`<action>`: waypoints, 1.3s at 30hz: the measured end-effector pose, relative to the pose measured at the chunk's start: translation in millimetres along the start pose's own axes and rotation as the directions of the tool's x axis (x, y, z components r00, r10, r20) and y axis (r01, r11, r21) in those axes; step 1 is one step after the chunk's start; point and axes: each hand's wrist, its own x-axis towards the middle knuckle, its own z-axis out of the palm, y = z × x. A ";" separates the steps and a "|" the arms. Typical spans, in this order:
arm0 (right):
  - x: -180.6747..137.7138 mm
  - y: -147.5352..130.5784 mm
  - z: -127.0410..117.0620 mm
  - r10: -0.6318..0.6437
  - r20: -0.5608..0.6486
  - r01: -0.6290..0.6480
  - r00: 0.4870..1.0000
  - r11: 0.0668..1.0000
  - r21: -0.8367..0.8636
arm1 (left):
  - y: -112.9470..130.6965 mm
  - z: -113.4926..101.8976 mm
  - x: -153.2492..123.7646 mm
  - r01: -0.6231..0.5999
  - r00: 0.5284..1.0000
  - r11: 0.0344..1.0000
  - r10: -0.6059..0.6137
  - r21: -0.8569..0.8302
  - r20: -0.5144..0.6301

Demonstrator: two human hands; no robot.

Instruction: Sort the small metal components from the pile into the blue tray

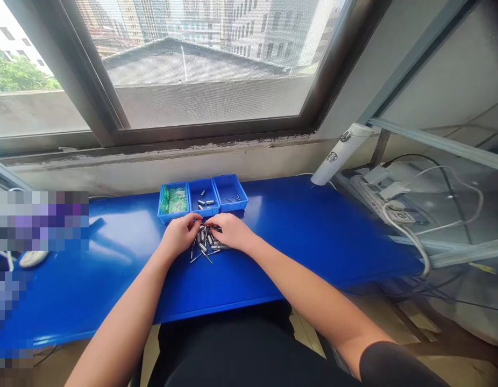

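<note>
Both my hands rest on a blue table [305,236], over a small pile of metal cylinders and thin pins [204,244]. My left hand [179,235] is curled at the pile's left edge, fingertips pinched together on a small part I cannot make out. My right hand [232,231] is curled at the pile's right, fingers closed on something small that I cannot name. Just behind the hands stand three joined blue bins: the left bin [173,200] holds green parts in a clear bag, the middle bin [204,196] several metal cylinders, the right bin [230,192] a few thin pins.
A window [200,64] fills the wall behind the table. A white tumbler [341,155] leans at the table's right end, beside a power strip [374,196] and white cables. A white object [32,258] lies at the far left near blurred patches.
</note>
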 end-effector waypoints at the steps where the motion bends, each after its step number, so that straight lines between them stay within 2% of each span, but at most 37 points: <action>1: 0.0 -0.2 -0.5 0.005 0.008 -0.005 1.000 1.000 -0.006 | 0.3 -0.2 -0.1 0.000 1.000 1.000 0.000 -0.004 0.000; 6: 0.0 -2.0 -2.3 -0.007 0.011 0.006 1.000 1.000 0.025 | 0.9 -0.6 -0.6 -0.002 1.000 1.000 0.002 -0.012 0.001; 14: -0.8 -2.9 -1.4 -0.007 -0.077 0.014 0.997 0.996 0.085 | -1.0 -0.6 -0.1 -0.005 1.000 1.000 0.004 -0.002 -0.009; 18: -0.4 -5.3 0.3 0.102 -0.180 -0.059 0.978 0.971 0.231 | -2.3 0.4 -0.6 -0.018 1.000 0.999 0.019 -0.045 0.008; 22: 2.3 -3.9 2.8 0.250 -0.246 -0.116 0.936 0.883 0.455 | -1.7 0.0 -1.8 -0.051 0.996 0.990 0.060 -0.135 0.069; 28: 6.8 6.3 9.9 0.380 -0.156 -0.148 0.912 0.659 0.738 | -1.8 -0.1 -1.9 -0.066 0.993 0.985 0.080 -0.158 0.084; 33: 7.7 7.9 13.0 0.403 -0.060 -0.182 0.913 0.535 0.825 | -3.3 1.0 -1.2 -0.098 0.995 0.984 0.102 -0.150 0.020; 39: 7.3 4.7 10.9 0.393 -0.028 -0.186 0.919 0.496 0.848 | -1.4 0.2 -1.1 -0.128 0.991 0.984 0.122 -0.124 -0.049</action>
